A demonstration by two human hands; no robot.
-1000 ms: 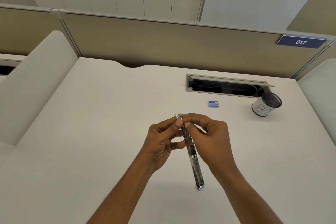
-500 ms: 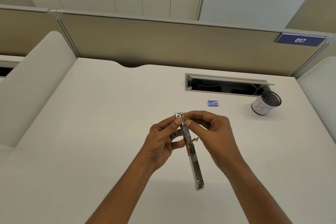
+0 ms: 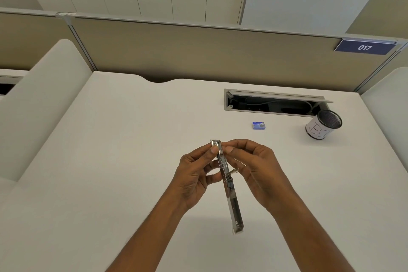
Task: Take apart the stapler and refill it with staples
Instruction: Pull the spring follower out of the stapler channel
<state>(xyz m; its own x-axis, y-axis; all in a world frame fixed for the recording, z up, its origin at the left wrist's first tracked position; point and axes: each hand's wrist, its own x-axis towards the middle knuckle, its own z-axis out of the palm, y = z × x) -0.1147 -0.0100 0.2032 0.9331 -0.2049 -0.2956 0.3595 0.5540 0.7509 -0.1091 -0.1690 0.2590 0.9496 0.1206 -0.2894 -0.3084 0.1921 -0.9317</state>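
The stapler is bright metal, chrome-like and glossy, with light glinting off its long narrow channel; a darker, duller strip runs inside it. The desk has a smooth, matt off-white top that looks like laminate. The small staple box looks like blue printed card. The pen cup is black mesh, probably metal, wrapped in white matt paper with pen marks. The partition looks like matt beige cloth, edged with grey metal trim. The sign reading 017 is smooth dark blue plastic.
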